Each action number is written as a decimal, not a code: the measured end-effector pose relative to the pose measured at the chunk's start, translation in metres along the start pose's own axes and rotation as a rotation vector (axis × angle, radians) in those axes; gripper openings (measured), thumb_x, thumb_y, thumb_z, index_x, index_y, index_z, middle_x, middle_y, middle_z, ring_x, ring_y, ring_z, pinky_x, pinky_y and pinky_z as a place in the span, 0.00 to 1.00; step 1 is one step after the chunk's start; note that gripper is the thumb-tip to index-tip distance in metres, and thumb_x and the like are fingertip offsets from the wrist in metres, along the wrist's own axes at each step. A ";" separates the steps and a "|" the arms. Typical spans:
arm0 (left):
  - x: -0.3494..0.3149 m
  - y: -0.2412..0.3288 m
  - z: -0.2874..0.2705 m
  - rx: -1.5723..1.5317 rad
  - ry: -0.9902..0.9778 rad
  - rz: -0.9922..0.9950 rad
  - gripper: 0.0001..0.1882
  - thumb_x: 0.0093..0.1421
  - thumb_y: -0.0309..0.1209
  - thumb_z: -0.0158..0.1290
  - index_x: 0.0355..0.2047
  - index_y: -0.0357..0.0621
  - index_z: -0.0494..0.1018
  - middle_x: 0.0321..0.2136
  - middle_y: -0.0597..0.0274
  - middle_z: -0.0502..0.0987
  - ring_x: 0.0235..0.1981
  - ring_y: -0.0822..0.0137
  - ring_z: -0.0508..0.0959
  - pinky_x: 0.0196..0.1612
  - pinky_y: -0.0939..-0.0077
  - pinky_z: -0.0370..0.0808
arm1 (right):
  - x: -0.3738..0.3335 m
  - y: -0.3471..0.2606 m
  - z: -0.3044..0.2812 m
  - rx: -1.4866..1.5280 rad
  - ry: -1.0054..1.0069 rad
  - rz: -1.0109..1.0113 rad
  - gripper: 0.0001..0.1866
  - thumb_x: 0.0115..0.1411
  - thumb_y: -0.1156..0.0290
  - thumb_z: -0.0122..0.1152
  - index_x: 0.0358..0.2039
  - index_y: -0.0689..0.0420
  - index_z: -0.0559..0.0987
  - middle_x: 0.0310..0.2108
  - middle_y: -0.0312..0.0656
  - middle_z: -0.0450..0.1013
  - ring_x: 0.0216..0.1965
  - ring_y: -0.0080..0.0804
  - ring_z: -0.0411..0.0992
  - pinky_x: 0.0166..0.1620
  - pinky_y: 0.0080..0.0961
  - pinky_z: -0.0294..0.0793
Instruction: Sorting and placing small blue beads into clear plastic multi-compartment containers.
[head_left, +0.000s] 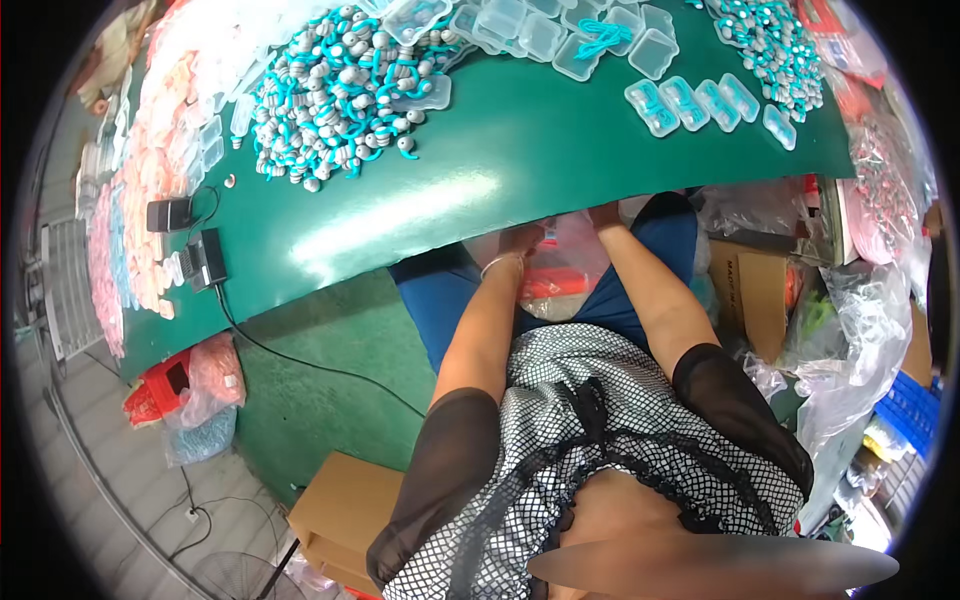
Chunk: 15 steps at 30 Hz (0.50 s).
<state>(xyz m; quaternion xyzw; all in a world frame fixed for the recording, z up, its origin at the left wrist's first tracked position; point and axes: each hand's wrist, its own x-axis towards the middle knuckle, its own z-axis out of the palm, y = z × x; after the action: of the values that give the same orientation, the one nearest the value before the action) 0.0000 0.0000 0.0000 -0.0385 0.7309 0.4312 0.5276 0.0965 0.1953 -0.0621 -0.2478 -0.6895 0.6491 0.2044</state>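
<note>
Checked clothing (640, 400) lies before hands (521, 240) (604, 214) near pink plastic (575, 243), the green table (540, 150) hiding their spread and any hold.

Green table (530, 140), mid + near strip: free lane, L to R. Obstacles: grey-teal pile (335, 95), far L; clear boxes (545, 38), far ctr; filled boxes (655, 107), R; black adapter (207, 258), near L; cable (310, 357), off edge. Table edge partly hides L hand (520, 240), R hand (604, 215), bars straight lift. Pink bag (575, 250) occupies gap btwn legs (437, 300).
</note>
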 end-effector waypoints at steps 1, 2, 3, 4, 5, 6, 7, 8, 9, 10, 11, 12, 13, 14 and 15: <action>0.004 -0.003 -0.003 -0.014 -0.026 -0.020 0.15 0.46 0.26 0.56 0.36 0.49 0.71 0.21 0.70 0.70 0.21 0.75 0.69 0.21 0.77 0.65 | -0.003 -0.002 0.004 -0.621 0.002 -0.111 0.37 0.47 0.54 0.70 0.55 0.56 0.70 0.53 0.50 0.70 0.55 0.39 0.68 0.58 0.36 0.64; 0.008 -0.008 -0.003 -0.027 -0.055 -0.042 0.15 0.46 0.27 0.57 0.36 0.49 0.71 0.20 0.70 0.70 0.21 0.75 0.69 0.22 0.79 0.65 | -0.008 -0.003 0.003 -1.245 0.000 -0.216 0.33 0.49 0.56 0.69 0.52 0.60 0.72 0.46 0.47 0.75 0.50 0.42 0.72 0.54 0.39 0.68; 0.014 0.002 0.021 -0.021 -0.105 -0.026 0.15 0.46 0.27 0.57 0.36 0.49 0.71 0.20 0.70 0.70 0.21 0.75 0.69 0.22 0.79 0.65 | -0.011 0.010 -0.025 -1.288 0.030 -0.198 0.33 0.49 0.56 0.69 0.52 0.60 0.72 0.46 0.47 0.75 0.50 0.42 0.72 0.54 0.39 0.68; 0.013 0.014 0.060 -0.085 -0.165 0.031 0.15 0.46 0.27 0.59 0.36 0.48 0.72 0.21 0.69 0.71 0.21 0.74 0.71 0.22 0.80 0.66 | -0.029 0.032 -0.070 -1.082 0.131 0.057 0.30 0.50 0.61 0.66 0.52 0.61 0.72 0.45 0.46 0.76 0.46 0.40 0.73 0.48 0.38 0.71; 0.012 0.019 0.092 -0.152 -0.210 0.075 0.15 0.46 0.28 0.61 0.36 0.48 0.72 0.21 0.69 0.71 0.22 0.74 0.73 0.22 0.80 0.67 | -0.048 0.043 -0.106 -0.844 0.237 0.284 0.27 0.51 0.66 0.64 0.52 0.62 0.73 0.44 0.45 0.76 0.42 0.39 0.74 0.42 0.37 0.74; 0.042 0.006 0.065 -0.157 -0.135 0.099 0.15 0.46 0.28 0.61 0.36 0.48 0.72 0.21 0.69 0.71 0.22 0.74 0.73 0.22 0.80 0.67 | -0.031 0.010 -0.059 -0.798 0.196 0.235 0.27 0.51 0.66 0.64 0.52 0.62 0.73 0.44 0.45 0.76 0.42 0.39 0.74 0.42 0.37 0.74; 0.068 -0.023 0.013 -0.178 -0.014 0.511 0.14 0.49 0.28 0.60 0.36 0.47 0.72 0.23 0.68 0.73 0.24 0.73 0.74 0.23 0.78 0.69 | -0.021 -0.038 -0.001 -0.388 0.186 0.421 0.26 0.51 0.69 0.63 0.52 0.61 0.73 0.45 0.45 0.75 0.40 0.37 0.75 0.40 0.34 0.74; 0.090 -0.055 -0.033 -0.164 0.091 0.923 0.13 0.51 0.29 0.59 0.37 0.47 0.72 0.25 0.68 0.74 0.26 0.72 0.76 0.24 0.76 0.71 | -0.017 -0.084 0.043 0.006 0.158 0.621 0.26 0.51 0.72 0.61 0.52 0.60 0.73 0.46 0.45 0.75 0.39 0.34 0.75 0.37 0.31 0.75; 0.096 -0.053 -0.037 -0.167 0.077 0.917 0.13 0.51 0.29 0.59 0.37 0.47 0.72 0.25 0.68 0.74 0.26 0.72 0.76 0.24 0.76 0.71 | -0.026 -0.099 0.039 0.001 0.170 0.628 0.26 0.51 0.72 0.61 0.52 0.60 0.73 0.46 0.45 0.75 0.39 0.34 0.75 0.37 0.31 0.75; 0.101 -0.050 -0.036 -0.204 -0.122 0.569 0.13 0.54 0.29 0.57 0.40 0.46 0.71 0.28 0.68 0.74 0.30 0.71 0.77 0.28 0.74 0.73 | -0.038 -0.107 0.026 0.053 0.222 0.614 0.25 0.51 0.73 0.61 0.52 0.60 0.73 0.46 0.45 0.74 0.38 0.33 0.75 0.37 0.27 0.74; 0.098 -0.042 -0.022 -0.225 -0.318 0.214 0.13 0.57 0.29 0.55 0.43 0.45 0.71 0.30 0.67 0.75 0.33 0.70 0.78 0.31 0.73 0.75 | -0.049 -0.112 0.009 0.103 0.279 0.598 0.25 0.51 0.75 0.61 0.52 0.59 0.73 0.46 0.45 0.74 0.37 0.31 0.75 0.37 0.24 0.74; 0.067 -0.025 0.051 -0.514 -0.281 0.135 0.13 0.60 0.31 0.53 0.44 0.44 0.70 0.33 0.66 0.75 0.38 0.69 0.78 0.36 0.74 0.75 | -0.074 -0.099 -0.038 0.058 0.379 0.642 0.25 0.51 0.75 0.61 0.52 0.59 0.73 0.46 0.45 0.74 0.37 0.31 0.75 0.37 0.24 0.74; 0.069 -0.025 0.028 -0.515 -0.246 0.164 0.13 0.60 0.31 0.53 0.44 0.44 0.70 0.33 0.66 0.75 0.38 0.69 0.78 0.36 0.74 0.75 | -0.069 -0.118 -0.027 0.115 0.270 0.606 0.24 0.53 0.75 0.60 0.52 0.59 0.73 0.47 0.44 0.74 0.38 0.31 0.75 0.37 0.23 0.74; 0.070 -0.026 -0.004 -0.258 -0.136 0.410 0.14 0.59 0.32 0.54 0.45 0.45 0.70 0.35 0.66 0.75 0.40 0.68 0.77 0.38 0.73 0.75 | -0.063 -0.137 -0.014 0.175 0.153 0.570 0.23 0.54 0.76 0.59 0.52 0.59 0.73 0.47 0.43 0.74 0.39 0.31 0.76 0.38 0.22 0.74; 0.068 -0.026 -0.035 0.012 -0.020 0.633 0.14 0.58 0.32 0.55 0.45 0.46 0.70 0.37 0.65 0.75 0.42 0.67 0.76 0.41 0.73 0.74 | -0.060 -0.153 -0.001 0.191 0.112 0.550 0.23 0.54 0.76 0.59 0.52 0.59 0.73 0.47 0.43 0.74 0.39 0.31 0.76 0.38 0.22 0.74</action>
<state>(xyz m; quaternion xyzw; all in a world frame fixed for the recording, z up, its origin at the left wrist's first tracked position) -0.0427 -0.0130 -0.0680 0.1983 0.7039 0.5702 0.3744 0.1330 0.1544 0.0931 -0.4403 -0.5201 0.7274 0.0809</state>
